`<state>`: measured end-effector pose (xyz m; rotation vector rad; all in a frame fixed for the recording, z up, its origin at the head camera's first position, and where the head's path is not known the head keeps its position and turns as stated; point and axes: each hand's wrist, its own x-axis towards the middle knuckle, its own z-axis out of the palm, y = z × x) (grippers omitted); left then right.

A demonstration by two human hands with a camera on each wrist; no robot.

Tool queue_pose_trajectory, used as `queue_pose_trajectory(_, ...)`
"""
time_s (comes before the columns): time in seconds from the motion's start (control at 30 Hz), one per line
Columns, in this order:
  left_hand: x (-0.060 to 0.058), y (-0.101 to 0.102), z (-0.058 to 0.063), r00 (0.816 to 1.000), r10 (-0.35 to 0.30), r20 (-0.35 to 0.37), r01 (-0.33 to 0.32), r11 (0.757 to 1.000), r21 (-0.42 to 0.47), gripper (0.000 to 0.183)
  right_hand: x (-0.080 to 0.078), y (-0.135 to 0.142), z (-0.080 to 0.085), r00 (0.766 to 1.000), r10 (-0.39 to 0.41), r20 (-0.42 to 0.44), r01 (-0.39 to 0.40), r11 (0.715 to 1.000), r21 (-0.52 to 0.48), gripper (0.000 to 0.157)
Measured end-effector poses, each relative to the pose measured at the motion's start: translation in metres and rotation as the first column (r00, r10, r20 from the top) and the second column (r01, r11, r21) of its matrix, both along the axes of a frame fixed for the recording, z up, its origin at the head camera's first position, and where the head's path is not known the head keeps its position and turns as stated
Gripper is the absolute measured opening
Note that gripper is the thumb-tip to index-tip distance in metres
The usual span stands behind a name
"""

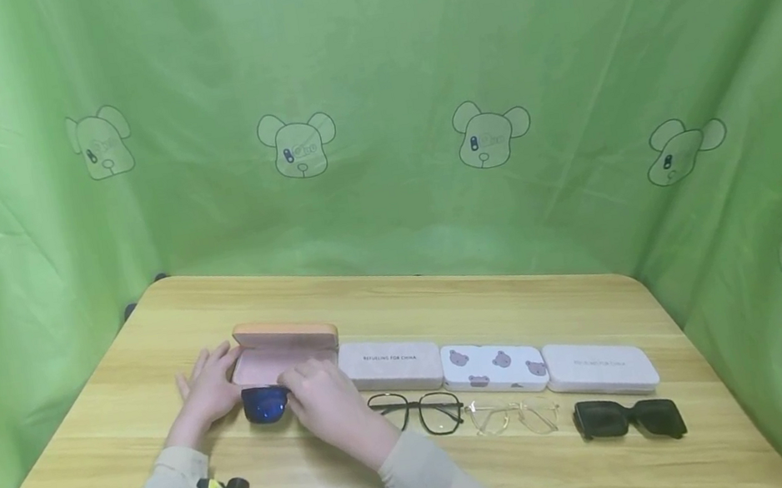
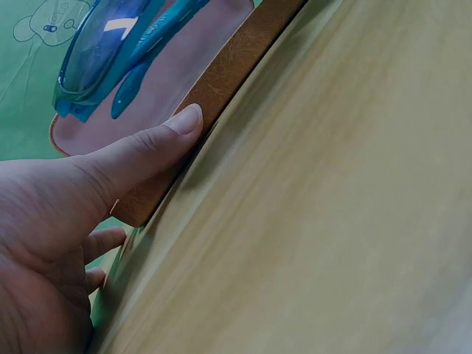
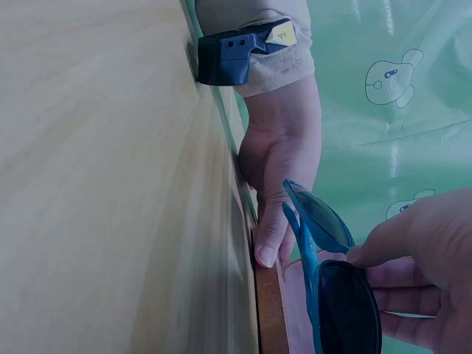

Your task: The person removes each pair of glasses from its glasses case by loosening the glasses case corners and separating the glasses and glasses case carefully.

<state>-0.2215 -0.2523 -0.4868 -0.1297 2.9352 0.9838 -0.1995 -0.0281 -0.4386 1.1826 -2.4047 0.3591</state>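
Blue-framed sunglasses (image 3: 346, 302) with dark lenses are pinched by my right hand (image 1: 332, 405), folded, just above the brown glasses case (image 2: 228, 70). That case stands with its lid up and its pink lining (image 1: 258, 367) showing. At the case's left end my left hand (image 1: 210, 389) steadies it; the left wrist view shows the thumb (image 2: 184, 122) on the front edge, with other fingers partly hidden behind. Right of the brown case sits a closed white case (image 1: 390, 365) with printed lettering.
A bear-print case (image 1: 494, 366) and another pale case (image 1: 601, 368) continue the row. Before them lie black-rimmed glasses (image 1: 441, 414), thin-rimmed clear glasses (image 1: 514, 418) and black sunglasses (image 1: 628, 419). Green curtains (image 1: 387, 219) surround the wooden table (image 1: 585, 476).
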Motion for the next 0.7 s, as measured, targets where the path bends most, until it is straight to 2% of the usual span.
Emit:
queue_pose_trajectory(0.2, 0.001, 0.000, -0.001, 1.000, -0.002, -0.029, 0.001, 0.999, -0.035, 0.102, 0.002, -0.001, -0.002, 0.999, -0.003, 0.042, 0.002, 1.000, 0.010, 0.014)
queue_pose_trajectory(0.7, 0.000, 0.000, -0.002, 0.999, -0.006, -0.037, 0.005, 1.000, -0.027, 0.105, -0.001, -0.002, -0.014, 0.999, 0.003, 0.041, -0.006, 0.997, 0.075, 0.008)
